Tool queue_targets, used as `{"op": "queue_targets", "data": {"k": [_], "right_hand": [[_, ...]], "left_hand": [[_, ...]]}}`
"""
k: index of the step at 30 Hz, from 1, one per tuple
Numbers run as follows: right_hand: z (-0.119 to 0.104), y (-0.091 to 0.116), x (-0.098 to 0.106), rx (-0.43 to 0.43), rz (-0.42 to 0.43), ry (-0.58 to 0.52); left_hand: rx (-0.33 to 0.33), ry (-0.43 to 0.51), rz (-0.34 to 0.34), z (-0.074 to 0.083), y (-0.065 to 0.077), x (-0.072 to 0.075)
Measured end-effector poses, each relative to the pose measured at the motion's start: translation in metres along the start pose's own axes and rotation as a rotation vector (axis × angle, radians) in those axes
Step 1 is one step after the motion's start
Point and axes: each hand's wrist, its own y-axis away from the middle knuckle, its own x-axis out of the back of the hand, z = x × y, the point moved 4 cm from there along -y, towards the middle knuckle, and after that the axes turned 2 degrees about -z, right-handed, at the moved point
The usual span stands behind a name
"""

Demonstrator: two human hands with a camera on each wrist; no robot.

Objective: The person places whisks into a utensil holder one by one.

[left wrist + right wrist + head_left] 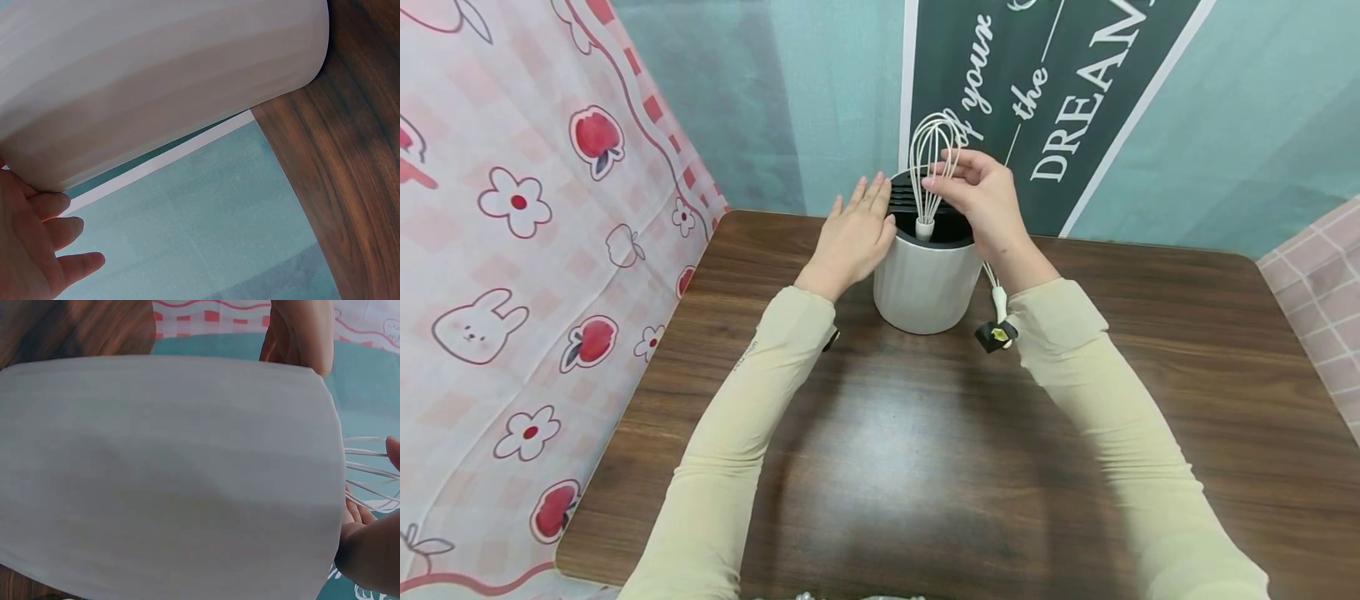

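Observation:
A white whisk stands wires-up in a white utensil holder with a dark rim and a black slotted section. My right hand pinches the whisk's wires between thumb and fingers; its handle is hidden inside the holder. On the other side, my left hand rests against the holder's upper left edge, fingers extended. In the left wrist view, the fingers are spread beside the holder's pale wall. The right wrist view is mostly filled by the holder, with the whisk wires beyond its rim.
The holder stands near the back edge of a brown wooden table. Beside it, a small white handle-like piece with thin wires is partly hidden by my right forearm. Behind hangs a teal cloth; a fruit-patterned cloth hangs left.

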Motion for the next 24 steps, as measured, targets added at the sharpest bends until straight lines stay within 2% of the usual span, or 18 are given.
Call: {"op": "queue_targets", "data": {"k": [3, 5, 13, 24], "right_hand": [[0.0018, 0.0012, -0.0024, -0.003, -0.016, -0.019], [0.0027, 0.0019, -0.0035, 0.001, -0.021, 0.005], [0.002, 0.004, -0.004, 0.036, -0.016, 0.211], [-0.0008, 0.0104, -0.0016, 0.043, -0.023, 0.203]], "left_hand": [[-0.001, -0.008, 0.002, 0.0008, 0.0, -0.0008], [-0.002, -0.012, 0.001, 0.0014, 0.0001, -0.0011], [-0.001, -0.021, -0.006, 0.0025, 0.0004, -0.0017], [-0.004, -0.009, -0.008, 0.0027, 0.002, -0.0016]]}}
